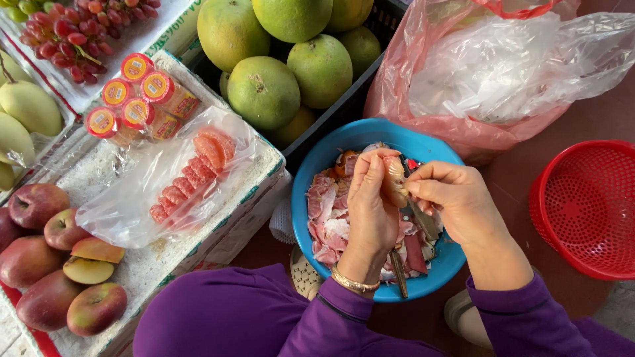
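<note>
we gripped a pomelo segment point(395, 178) with both hands, left hand point(370, 205) and right hand point(456, 198), over the blue bowl point(317, 165) so peelings fell inside.

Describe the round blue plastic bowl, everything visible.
The round blue plastic bowl sits upright and low between the person's knees, beside the white foam box. It is heaped with pink and white fruit peel scraps. The left hand and right hand work a fruit segment above it, hiding its middle.
</note>
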